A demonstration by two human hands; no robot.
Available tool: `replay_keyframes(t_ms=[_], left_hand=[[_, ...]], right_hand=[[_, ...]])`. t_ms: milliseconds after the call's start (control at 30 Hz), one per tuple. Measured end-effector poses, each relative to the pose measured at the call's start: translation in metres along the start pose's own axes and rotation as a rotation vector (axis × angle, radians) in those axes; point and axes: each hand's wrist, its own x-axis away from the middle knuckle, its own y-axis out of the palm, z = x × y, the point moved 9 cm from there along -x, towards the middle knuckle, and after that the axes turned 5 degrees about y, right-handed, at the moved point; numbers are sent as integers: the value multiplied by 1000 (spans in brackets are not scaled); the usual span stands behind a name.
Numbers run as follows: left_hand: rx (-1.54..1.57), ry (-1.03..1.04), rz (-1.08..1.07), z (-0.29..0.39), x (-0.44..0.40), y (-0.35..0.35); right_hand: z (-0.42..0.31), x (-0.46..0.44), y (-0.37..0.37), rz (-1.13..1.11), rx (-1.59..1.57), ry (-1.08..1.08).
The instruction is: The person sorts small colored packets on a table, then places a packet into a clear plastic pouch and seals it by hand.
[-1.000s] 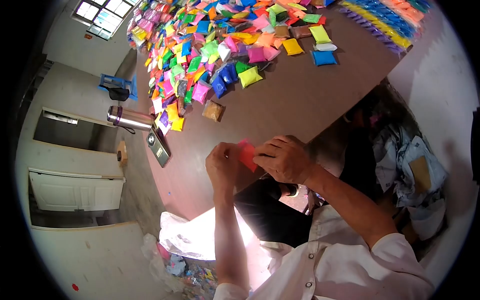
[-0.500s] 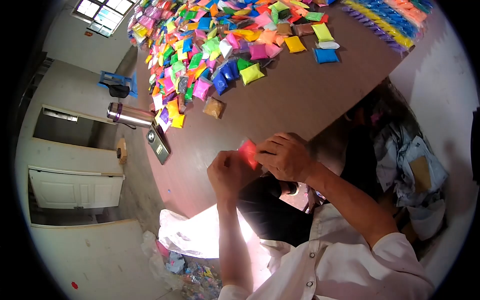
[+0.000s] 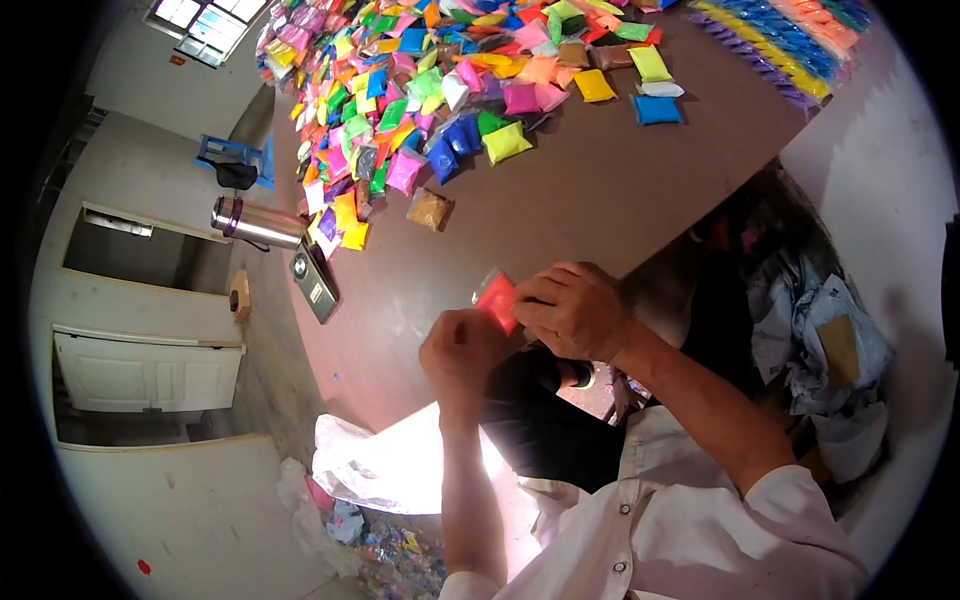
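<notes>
A small red packet (image 3: 498,300) with a clear edge is between my two hands, over the near edge of the brown table (image 3: 590,190). My right hand (image 3: 570,312) has its fingers pinched on the packet's right side. Just left of and below the packet, my left hand (image 3: 462,350) is curled closed; what its fingertips hold, if anything, is too blurred to make out. A brown packet (image 3: 428,209) lies on the table beyond my hands, near a large heap of many-coloured packets (image 3: 405,110).
A steel flask (image 3: 258,222) lies by a dark phone (image 3: 315,284) at the table's left edge. Rows of coloured packets (image 3: 780,45) stand at the far right. White plastic (image 3: 375,465) hangs below the near left edge; crumpled bags (image 3: 835,330) lie at the right.
My left hand has moved slightly down and right, away from the packet's upper part. The red packet stays pinched in my right hand, with more of its clear edge showing.
</notes>
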Motion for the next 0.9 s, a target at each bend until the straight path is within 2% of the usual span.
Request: replay_keyframes(t_ms=[67, 200, 433, 500, 633, 767, 833, 900], left_hand=[[-102, -33, 54, -21, -5, -7], [5, -96, 111, -33, -1, -18], [125, -109, 13, -7, 20, 5], [75, -85, 36, -11, 15, -1], [-61, -104, 92, -37, 2, -19], [-30, -152, 103, -35, 8, -23], [71, -30, 71, -16, 14, -11], [46, -4, 64, -9, 14, -7]], right_hand=[[0, -1, -1, -3, -6, 4], [0, -2, -3, -20, -57, 38], [13, -19, 1, 34, -188, 218], [10, -22, 12, -124, -134, 169], [7, -25, 14, -168, -96, 180], [10, -21, 19, -185, -29, 193], [9, -21, 19, -176, -7, 166], [9, -22, 19, -169, 2, 169]])
